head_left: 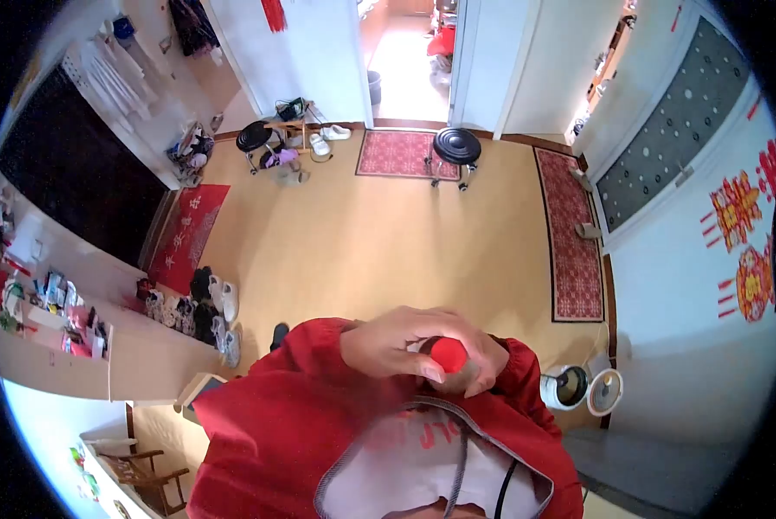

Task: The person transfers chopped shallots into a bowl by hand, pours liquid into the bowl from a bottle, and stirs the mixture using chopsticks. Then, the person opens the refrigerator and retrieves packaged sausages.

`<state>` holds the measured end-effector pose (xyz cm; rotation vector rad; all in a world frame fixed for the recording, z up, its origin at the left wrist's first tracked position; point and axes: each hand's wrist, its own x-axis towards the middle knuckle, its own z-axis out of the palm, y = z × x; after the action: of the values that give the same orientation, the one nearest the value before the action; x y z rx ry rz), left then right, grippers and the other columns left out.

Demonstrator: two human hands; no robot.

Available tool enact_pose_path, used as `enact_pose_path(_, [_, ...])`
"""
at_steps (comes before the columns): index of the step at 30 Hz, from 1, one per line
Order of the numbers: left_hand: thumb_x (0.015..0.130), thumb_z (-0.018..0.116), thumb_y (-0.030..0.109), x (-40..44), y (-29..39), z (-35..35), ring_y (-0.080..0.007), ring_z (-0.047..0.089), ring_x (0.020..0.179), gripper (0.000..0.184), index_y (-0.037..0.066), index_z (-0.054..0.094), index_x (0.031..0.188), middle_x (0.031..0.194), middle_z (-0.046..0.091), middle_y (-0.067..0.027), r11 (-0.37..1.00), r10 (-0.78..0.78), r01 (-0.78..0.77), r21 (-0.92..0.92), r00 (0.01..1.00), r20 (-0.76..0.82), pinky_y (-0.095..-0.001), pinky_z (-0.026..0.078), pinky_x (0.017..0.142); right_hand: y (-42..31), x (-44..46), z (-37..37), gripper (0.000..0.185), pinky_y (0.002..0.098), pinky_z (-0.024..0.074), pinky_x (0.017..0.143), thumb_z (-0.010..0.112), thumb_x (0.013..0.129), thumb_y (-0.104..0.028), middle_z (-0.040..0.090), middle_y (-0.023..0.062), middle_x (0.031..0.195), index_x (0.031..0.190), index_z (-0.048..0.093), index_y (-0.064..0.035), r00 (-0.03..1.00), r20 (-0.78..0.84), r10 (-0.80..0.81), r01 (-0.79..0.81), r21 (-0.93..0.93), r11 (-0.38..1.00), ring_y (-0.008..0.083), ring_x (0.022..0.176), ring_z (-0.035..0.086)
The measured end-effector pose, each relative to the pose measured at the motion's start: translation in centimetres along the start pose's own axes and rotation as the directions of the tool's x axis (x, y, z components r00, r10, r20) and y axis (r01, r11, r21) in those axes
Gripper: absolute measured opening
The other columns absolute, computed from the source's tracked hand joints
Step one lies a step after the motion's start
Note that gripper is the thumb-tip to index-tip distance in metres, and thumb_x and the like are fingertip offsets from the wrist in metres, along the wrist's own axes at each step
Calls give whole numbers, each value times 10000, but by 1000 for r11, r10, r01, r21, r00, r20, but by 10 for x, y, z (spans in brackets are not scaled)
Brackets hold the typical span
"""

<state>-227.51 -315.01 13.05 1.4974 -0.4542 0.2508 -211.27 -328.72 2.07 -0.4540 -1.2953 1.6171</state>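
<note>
In front of my chest, both hands meet around a small round container with a red top [448,355]. My left hand [384,342] curls over it from the left, its thumb against the near edge of the red top and its fingers along the far side. My right hand [485,363] is closed around it from the right and partly beneath. Most of the container's body is hidden by my fingers, so its exact kind cannot be made out. Red sleeves [293,381] cover both my forearms.
Two black wheeled stools [456,146] stand across the wooden floor [388,242]. Red patterned mats [570,242] lie by the doorways. Shoes [224,298] line the left side beside a cabinet [146,359]. A white bin [566,387] with its lid up stands at right.
</note>
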Motion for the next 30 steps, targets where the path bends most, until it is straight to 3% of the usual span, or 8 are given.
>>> enact_pose_path(3, [893, 688, 390, 18, -6, -88, -282, 601, 1011, 504, -38, 631, 1154, 1096, 684, -149, 997, 65, -69, -19, 985, -162, -389, 457, 903, -37, 74, -65, 687, 334, 449, 961, 857, 646, -146, 623, 59, 1182, 1256, 567, -20, 993, -106, 54, -55, -13, 998, 168, 1103, 569])
enact_pose_path(6, [873, 731, 237, 23, -14, -184, -212, 604, 976, 376, -4, 650, 1150, 1075, 618, -118, 995, 45, -10, 97, 932, -359, -345, 462, 858, -70, 155, -130, 718, 336, 456, 952, 860, 668, -175, 618, 68, 1185, 1288, 535, -19, 973, -207, 105, -127, -95, 987, 163, 1107, 564])
enact_pose_path(12, [798, 805, 292, 55, -51, -363, -218, 602, 978, 481, -47, 651, 1102, 1047, 694, -164, 988, 49, 65, 142, 736, -675, -346, 474, 869, -57, 284, -300, 833, 366, 464, 965, 877, 700, -199, 588, 112, 1240, 1380, 424, -36, 950, -242, -196, 10, -605, 797, 191, 1143, 559])
enact_pose_path(16, [783, 778, 91, 110, -49, -494, -176, 607, 975, 362, -24, 670, 1109, 1072, 635, -103, 996, -52, 89, 5, 629, -776, -311, 475, 863, -83, 385, -391, 881, 370, 481, 929, 867, 671, -149, 609, 103, 1174, 1390, 371, -40, 833, -507, -224, 20, -377, 926, 206, 1069, 600])
enact_pose_path(21, [698, 821, 19, 197, -84, -645, -187, 623, 936, 378, -8, 635, 1025, 1011, 648, -103, 984, -68, 175, 22, 494, -867, -330, 490, 877, -114, 461, -533, 836, 384, 501, 897, 869, 669, -155, 610, 141, 1163, 1355, 402, -47, 654, -530, -540, -162, -795, 584, 247, 1050, 616])
enact_pose_path(22, [661, 855, 5, 214, -114, -674, -177, 615, 961, 440, 38, 570, 995, 1014, 628, -103, 978, 54, 169, 126, 376, -925, -313, 496, 869, -112, 474, -568, 828, 388, 506, 891, 871, 669, -165, 612, 153, 1161, 1346, 408, -50, 613, -491, -619, -195, -853, 483, 262, 1042, 623])
enact_pose_path(26, [663, 883, 60, 278, -173, -813, -173, 609, 933, 496, 72, 510, 990, 1081, 599, -115, 940, 113, 190, 283, 609, -785, -297, 508, 831, -133, 522, -707, 772, 390, 543, 801, 891, 667, -215, 625, 188, 1116, 1271, 446, -33, 508, -483, -713, -209, -872, 442, 299, 970, 658])
enact_pose_path(30, [711, 834, 49, 364, -210, -946, -179, 615, 910, 397, 55, 544, 981, 998, 636, -102, 919, 145, 223, 325, 577, -804, -298, 506, 809, -171, 567, -852, 777, 390, 562, 778, 904, 661, -225, 638, 215, 1124, 1260, 449, -28, 547, -469, -694, -153, -871, 468, 304, 972, 673])
